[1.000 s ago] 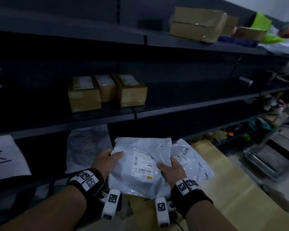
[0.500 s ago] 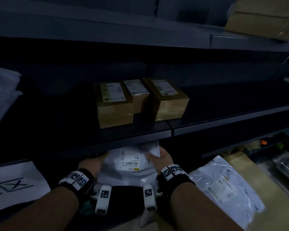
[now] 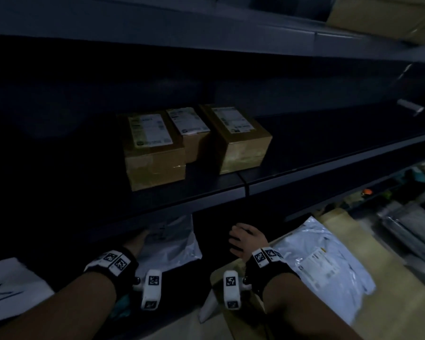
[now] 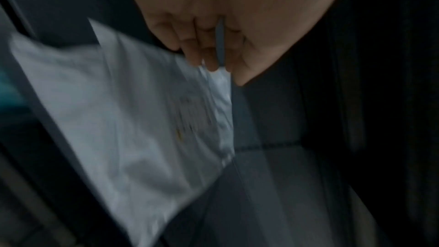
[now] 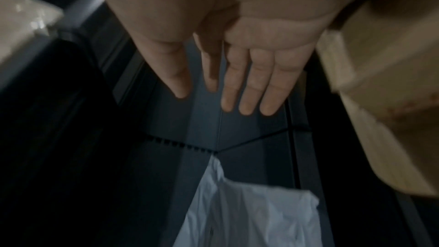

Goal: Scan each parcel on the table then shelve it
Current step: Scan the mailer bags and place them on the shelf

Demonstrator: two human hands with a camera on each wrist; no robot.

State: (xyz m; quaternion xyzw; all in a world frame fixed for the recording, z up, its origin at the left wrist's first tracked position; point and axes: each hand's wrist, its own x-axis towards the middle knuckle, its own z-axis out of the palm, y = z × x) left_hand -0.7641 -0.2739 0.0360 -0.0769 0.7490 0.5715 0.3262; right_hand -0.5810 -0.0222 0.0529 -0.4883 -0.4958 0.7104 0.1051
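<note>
A white plastic mailer [image 3: 174, 244] with a printed label lies partly inside the dark lower shelf. My left hand [image 3: 139, 241] holds its left edge. In the left wrist view the thumb and curled fingers of that hand [image 4: 223, 67] pinch the edge of the mailer [image 4: 133, 119]. My right hand [image 3: 241, 238] hovers to the right of the mailer, apart from it. In the right wrist view this hand [image 5: 228, 99] has straight, empty fingers above the mailer [image 5: 249, 213]. A second white mailer [image 3: 324, 261] lies on the wooden table [image 3: 368, 241] at the right.
Three labelled cardboard boxes [image 3: 155, 153] stand side by side on the middle shelf [image 3: 304, 168]. A larger box [image 3: 390, 18] sits on the top shelf. A white sheet with black marks [image 3: 8, 288] lies at the lower left. Clutter fills the far right.
Both hands carried the mailer down into the lower shelf. My right hand has let go and drawn back to the right, while the left still holds it.
</note>
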